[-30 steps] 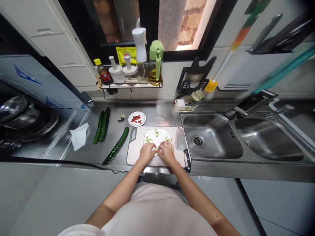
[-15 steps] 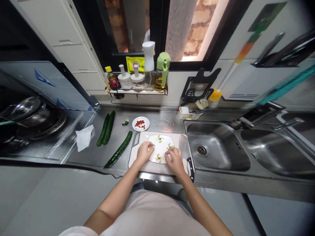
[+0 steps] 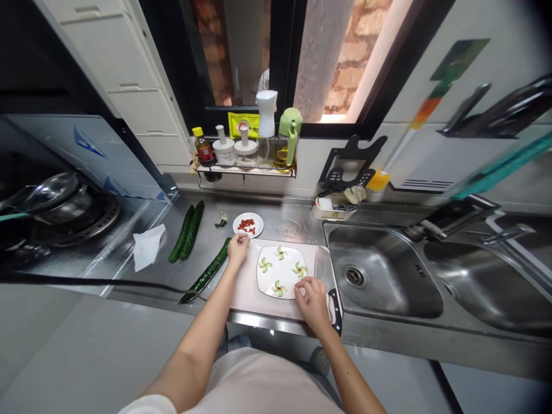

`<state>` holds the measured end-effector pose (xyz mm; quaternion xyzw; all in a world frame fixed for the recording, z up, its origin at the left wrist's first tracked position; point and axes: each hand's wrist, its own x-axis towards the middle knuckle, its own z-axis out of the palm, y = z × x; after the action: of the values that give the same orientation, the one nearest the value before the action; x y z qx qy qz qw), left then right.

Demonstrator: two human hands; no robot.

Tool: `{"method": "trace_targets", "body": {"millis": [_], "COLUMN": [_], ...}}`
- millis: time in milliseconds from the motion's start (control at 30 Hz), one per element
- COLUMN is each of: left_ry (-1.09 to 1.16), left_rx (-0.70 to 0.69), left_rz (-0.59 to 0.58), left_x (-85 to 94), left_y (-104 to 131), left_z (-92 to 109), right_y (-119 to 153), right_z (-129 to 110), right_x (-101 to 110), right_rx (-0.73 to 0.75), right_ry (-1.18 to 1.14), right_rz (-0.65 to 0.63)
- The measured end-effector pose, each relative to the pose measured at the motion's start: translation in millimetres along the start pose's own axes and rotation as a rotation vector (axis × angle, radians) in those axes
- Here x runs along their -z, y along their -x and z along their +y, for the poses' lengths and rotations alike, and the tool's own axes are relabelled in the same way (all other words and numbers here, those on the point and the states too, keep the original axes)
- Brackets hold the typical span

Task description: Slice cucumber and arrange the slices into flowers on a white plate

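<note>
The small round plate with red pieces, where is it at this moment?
In the head view, the small round plate lies left of centre, just beyond the left hand and right of the cucumber scraps.

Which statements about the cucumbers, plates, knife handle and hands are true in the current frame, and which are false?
1. Three cucumbers lie on the counter. True.
2. The square plate carries five pinwheel-shaped pieces. False: the square plate carries four.
3. The left hand is beside the small round plate. True.
4. The knife handle is in the sink. False: it is by the cutting board.
5. The right hand touches a cucumber. False: it is at the square plate's corner.
</note>
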<state>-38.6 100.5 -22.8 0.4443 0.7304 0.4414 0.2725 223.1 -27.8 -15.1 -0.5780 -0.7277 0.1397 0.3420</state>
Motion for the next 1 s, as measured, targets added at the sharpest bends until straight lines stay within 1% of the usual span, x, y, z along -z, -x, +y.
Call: {"method": "trace_targets", "body": {"millis": [100, 200, 433, 633, 767, 933, 1000], "left_ry": [-0.079, -0.194, -0.533, -0.687, -0.775, -0.842, -0.843], "left_rx": [0.015, -0.004, -0.107, -0.188, -0.23, -0.372, -0.404], "left_rz": [0.021, 0.001, -0.181, -0.332, -0.375, -0.446, -0.479], "left_x": [0.8, 2.0, -3.3, -8.9, -7.9, -4.2, -3.4], "left_y": [-22.0, -40.5, -71.7, -85.4, -89.4, -94.6, -96.6], "left_z": [0.3, -1.0, -0.9, 1.3, 2.2, 6.5, 7.9], "right_y": [0.2, 0.4, 0.6, 3.8, 7.0, 10.4, 10.7], "right_z": [1.6, 2.1, 2.6, 5.1, 7.3, 11.4, 12.7], "right_x": [0.0, -0.4, 4.0, 11.6, 16.0, 19.1, 19.0], "right_rx": [-0.008, -0.018, -0.053, -0.06, -0.058, -0.074, -0.08], "right_ry": [-0.001, -0.004, -0.007, 0.009, 0.019, 0.021, 0.023], "right_rz": [0.005, 0.009, 0.008, 0.016, 0.032, 0.034, 0.036]}}
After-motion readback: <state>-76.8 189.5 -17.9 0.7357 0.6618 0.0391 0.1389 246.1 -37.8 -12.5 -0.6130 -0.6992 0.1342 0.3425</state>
